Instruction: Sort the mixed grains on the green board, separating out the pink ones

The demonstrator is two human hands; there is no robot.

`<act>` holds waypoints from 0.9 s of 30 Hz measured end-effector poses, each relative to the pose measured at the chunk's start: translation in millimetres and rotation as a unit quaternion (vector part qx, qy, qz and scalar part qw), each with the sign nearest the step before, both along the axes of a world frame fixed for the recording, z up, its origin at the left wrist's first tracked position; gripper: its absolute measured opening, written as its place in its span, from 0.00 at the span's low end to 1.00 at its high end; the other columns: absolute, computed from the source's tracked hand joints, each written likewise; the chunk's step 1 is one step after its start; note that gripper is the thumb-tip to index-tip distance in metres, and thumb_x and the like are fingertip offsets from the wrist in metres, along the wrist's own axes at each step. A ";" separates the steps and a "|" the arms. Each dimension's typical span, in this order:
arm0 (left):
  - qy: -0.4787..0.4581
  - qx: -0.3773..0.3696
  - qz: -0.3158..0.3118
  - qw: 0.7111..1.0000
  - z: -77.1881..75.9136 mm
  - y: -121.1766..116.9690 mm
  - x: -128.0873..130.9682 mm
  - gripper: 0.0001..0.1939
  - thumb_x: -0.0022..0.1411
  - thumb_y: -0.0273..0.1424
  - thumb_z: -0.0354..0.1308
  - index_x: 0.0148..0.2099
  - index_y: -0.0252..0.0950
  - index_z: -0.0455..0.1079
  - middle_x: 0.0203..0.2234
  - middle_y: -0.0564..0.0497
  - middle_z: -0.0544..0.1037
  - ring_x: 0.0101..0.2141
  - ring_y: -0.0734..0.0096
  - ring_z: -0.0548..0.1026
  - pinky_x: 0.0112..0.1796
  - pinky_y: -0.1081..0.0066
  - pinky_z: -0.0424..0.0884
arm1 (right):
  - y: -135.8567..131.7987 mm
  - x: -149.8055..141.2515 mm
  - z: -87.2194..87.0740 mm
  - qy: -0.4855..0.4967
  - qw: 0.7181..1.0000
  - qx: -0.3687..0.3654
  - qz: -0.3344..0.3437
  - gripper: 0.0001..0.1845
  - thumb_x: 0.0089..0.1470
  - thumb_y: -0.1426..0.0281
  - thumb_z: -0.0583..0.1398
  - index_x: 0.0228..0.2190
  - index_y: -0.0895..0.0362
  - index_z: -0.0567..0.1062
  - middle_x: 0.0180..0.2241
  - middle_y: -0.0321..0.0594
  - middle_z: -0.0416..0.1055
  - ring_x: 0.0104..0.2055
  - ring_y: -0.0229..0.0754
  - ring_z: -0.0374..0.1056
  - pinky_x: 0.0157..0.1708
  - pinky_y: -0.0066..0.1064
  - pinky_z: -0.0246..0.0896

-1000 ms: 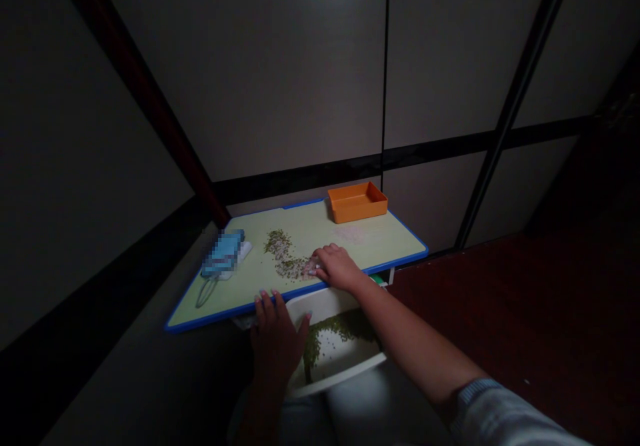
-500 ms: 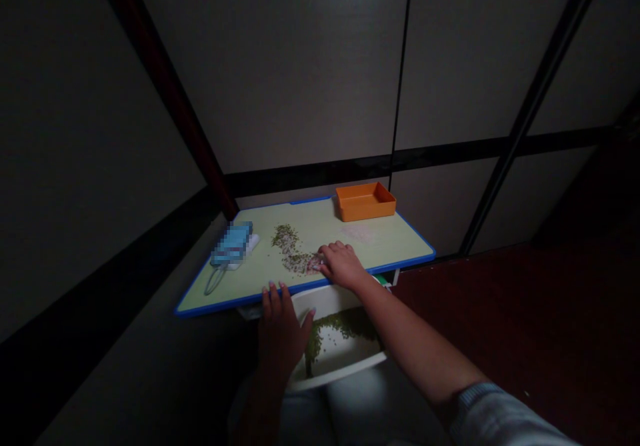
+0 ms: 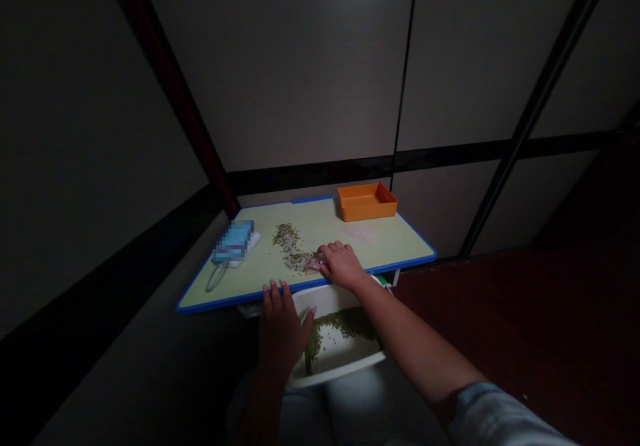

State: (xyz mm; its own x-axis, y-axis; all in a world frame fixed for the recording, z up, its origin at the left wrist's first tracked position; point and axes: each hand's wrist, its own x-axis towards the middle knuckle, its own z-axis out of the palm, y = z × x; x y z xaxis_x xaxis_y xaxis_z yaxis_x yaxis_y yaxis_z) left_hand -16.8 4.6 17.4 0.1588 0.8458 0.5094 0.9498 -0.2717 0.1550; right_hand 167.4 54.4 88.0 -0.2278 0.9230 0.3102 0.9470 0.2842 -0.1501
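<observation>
My right hand (image 3: 342, 265) rests on the pale table (image 3: 260, 216) with its fingers curled down and closed. Its fingertips are at the right end of a scattered pile of mixed pale grains and small green beans (image 3: 295, 258); what is between them is too small to make out. My left hand (image 3: 281, 329) is open at the blue front edge of the table, thumb spread apart over the left rim of a white basin (image 3: 340, 371). Inside the basin lie many green beans (image 3: 345, 323). My right forearm crosses over the basin's right side and hides part of it.
An orange tray (image 3: 367, 209) stands at the table's back right, with a thin patch of pale grains (image 3: 358, 233) in front of it. A blurred blue object (image 3: 234, 241) with a looped strap lies at the left. Panelled wall (image 3: 320, 66) rises behind the table.
The view has shifted slightly, so the table appears a little farther right and higher. My right hand stays at the end of the pile, and my left hand keeps its place at the table edge.
</observation>
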 end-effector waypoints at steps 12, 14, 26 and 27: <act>0.001 -0.006 -0.001 1.000 1.4 -0.9 0.7 0.40 0.59 0.45 0.50 0.64 0.22 0.48 0.62 0.26 0.54 0.63 0.41 0.49 0.53 0.49 0.62 | 1.0 -7.7 0.4 -0.013 1.000 0.011 -0.017 0.17 0.56 0.61 0.57 0.46 0.55 0.68 0.44 0.45 0.71 0.49 0.50 0.60 0.45 0.40 0.53; 0.000 -0.006 0.002 1.000 1.2 -1.2 1.1 0.40 0.59 0.45 0.49 0.64 0.23 0.47 0.62 0.26 0.54 0.64 0.42 0.49 0.53 0.49 0.62 | 0.9 -9.8 1.2 -0.016 1.000 0.011 -0.017 0.17 0.56 0.61 0.57 0.45 0.56 0.68 0.44 0.46 0.71 0.49 0.50 0.61 0.45 0.40 0.53; 0.004 -0.036 0.040 0.999 9.6 -6.3 2.7 0.37 0.60 0.42 0.47 0.65 0.24 0.47 0.64 0.28 0.51 0.64 0.45 0.47 0.52 0.49 0.62 | 1.5 -21.8 1.3 -0.029 0.998 0.036 -0.030 0.16 0.56 0.60 0.57 0.43 0.57 0.68 0.43 0.47 0.71 0.47 0.51 0.62 0.44 0.41 0.53; 0.005 -0.039 0.042 0.998 10.8 -7.2 2.5 0.37 0.60 0.42 0.47 0.65 0.24 0.47 0.64 0.29 0.51 0.64 0.46 0.47 0.52 0.48 0.62 | 1.8 -22.5 1.6 -0.029 0.999 0.036 -0.029 0.16 0.56 0.60 0.57 0.43 0.57 0.68 0.43 0.47 0.71 0.48 0.51 0.62 0.44 0.41 0.53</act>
State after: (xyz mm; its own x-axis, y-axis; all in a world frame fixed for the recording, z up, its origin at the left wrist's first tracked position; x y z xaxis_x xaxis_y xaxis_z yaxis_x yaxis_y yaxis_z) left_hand -14.3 -2.6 28.3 0.0913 0.8935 0.4397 0.9704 -0.1790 0.1624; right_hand 145.0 56.2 89.6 -0.1937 0.9109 0.3642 0.9686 0.2365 -0.0762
